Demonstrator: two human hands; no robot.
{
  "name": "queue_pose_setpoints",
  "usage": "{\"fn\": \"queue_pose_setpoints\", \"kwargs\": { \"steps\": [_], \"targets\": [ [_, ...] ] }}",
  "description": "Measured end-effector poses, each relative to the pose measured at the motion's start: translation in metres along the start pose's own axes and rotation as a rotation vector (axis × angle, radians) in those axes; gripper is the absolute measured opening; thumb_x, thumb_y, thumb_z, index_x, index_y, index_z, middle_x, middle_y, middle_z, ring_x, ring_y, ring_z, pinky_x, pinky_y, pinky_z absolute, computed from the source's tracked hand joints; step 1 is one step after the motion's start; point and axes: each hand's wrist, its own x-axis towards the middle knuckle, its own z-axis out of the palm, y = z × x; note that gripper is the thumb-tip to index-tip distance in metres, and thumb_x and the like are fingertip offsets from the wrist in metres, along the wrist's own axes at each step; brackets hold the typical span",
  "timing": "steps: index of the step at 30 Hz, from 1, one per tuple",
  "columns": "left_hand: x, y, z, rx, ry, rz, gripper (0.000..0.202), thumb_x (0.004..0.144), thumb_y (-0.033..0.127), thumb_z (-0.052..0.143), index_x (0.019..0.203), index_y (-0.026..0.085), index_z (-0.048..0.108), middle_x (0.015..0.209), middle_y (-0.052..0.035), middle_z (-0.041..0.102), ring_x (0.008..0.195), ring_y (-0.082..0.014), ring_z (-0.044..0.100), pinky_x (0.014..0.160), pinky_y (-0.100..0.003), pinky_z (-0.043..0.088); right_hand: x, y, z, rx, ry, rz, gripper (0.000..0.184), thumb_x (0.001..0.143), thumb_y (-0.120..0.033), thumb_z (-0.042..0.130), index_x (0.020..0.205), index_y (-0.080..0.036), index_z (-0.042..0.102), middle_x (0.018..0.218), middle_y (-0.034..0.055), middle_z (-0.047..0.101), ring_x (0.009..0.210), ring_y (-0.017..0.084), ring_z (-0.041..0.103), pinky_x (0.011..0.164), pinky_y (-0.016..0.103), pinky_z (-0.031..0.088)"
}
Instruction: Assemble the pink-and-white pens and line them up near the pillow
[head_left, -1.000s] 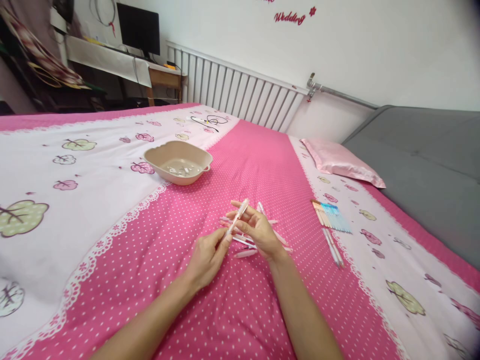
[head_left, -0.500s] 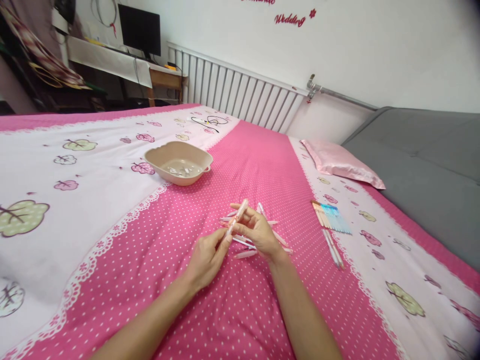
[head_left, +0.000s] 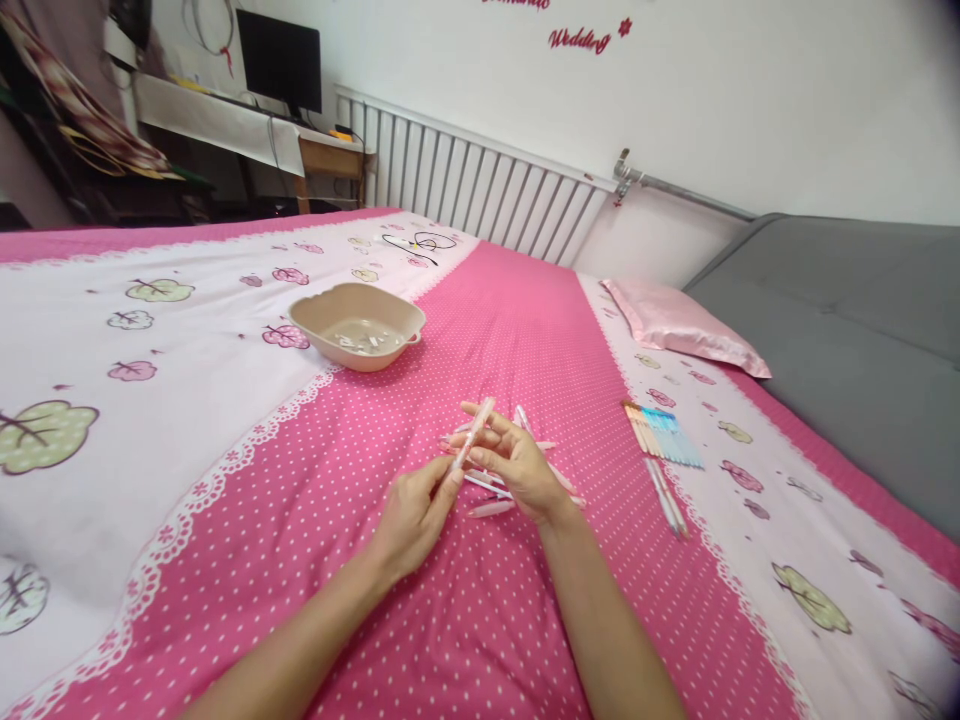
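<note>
Pen held aslant over the bed cover and the loose pens, lower end pinched in the left hand, barrel loosely pinched between thumb and fingers of the right hand: apparently a step of working one pen between both hands, calling next for a firm left pinch and light right fingertips. Well apart, a bowl with small pieces inside and a row of pens. Compared with half a second ago, pen apparently turned slightly, looking slimmer, with left hand, bowl and row unmoved.
</note>
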Motion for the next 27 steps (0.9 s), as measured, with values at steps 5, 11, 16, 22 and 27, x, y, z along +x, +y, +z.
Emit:
{"fn": "queue_pose_setpoints", "kwargs": {
  "steps": [5,11,16,22,27],
  "targets": [
    [0.0003,0.0007,0.0006,0.013,-0.007,0.003,0.033,0.090,0.037,0.036,0.086,0.015,0.059,0.068,0.0008,0.056,0.060,-0.0109,0.048,0.060,-0.023,0.035,0.0041,0.0049,-0.0001,-0.031,0.033,-0.020,0.053,0.067,-0.025,0.074,0.117,-0.023,0.054,0.084,-0.0002,0.066,0.083,0.015,0.064,0.080,0.032,0.049],
    [-0.0008,0.0018,0.0003,0.016,-0.008,-0.008,0.034,0.091,0.038,0.035,0.086,0.015,0.059,0.069,0.0008,0.057,0.060,-0.0108,0.047,0.061,-0.023,0.035,0.0051,0.0068,0.0017,-0.034,0.061,-0.035,0.051,0.066,-0.024,0.076,0.113,-0.023,0.057,0.080,-0.0023,0.064,0.076,0.012,0.062,0.075,0.027,0.049],
    [-0.0008,0.0023,-0.0006,0.012,-0.007,-0.016,0.034,0.090,0.038,0.035,0.092,0.015,0.061,0.069,0.0005,0.058,0.060,-0.0112,0.048,0.060,-0.023,0.036,0.0027,0.0032,0.0010,0.007,0.020,-0.006,0.054,0.070,-0.026,0.072,0.120,-0.025,0.052,0.098,0.0033,0.067,0.089,0.016,0.063,0.079,0.030,0.050],
    [-0.0009,0.0016,-0.0006,-0.003,-0.012,-0.014,0.034,0.090,0.037,0.036,0.093,0.015,0.060,0.073,-0.0003,0.060,0.063,-0.0118,0.052,0.063,-0.023,0.037,0.0023,0.0015,0.0014,0.004,-0.007,0.023,0.054,0.069,-0.023,0.072,0.120,-0.023,0.054,0.088,0.0019,0.069,0.083,0.014,0.064,0.081,0.031,0.049],
    [0.0004,0.0003,0.0006,0.038,-0.012,-0.023,0.033,0.090,0.038,0.036,0.086,0.015,0.059,0.067,0.0010,0.056,0.060,-0.0114,0.050,0.060,-0.023,0.035,0.0032,0.0035,0.0018,-0.038,0.035,0.010,0.051,0.066,-0.023,0.075,0.114,-0.023,0.058,0.082,-0.0009,0.065,0.082,0.013,0.062,0.078,0.029,0.049]
  ]
}}
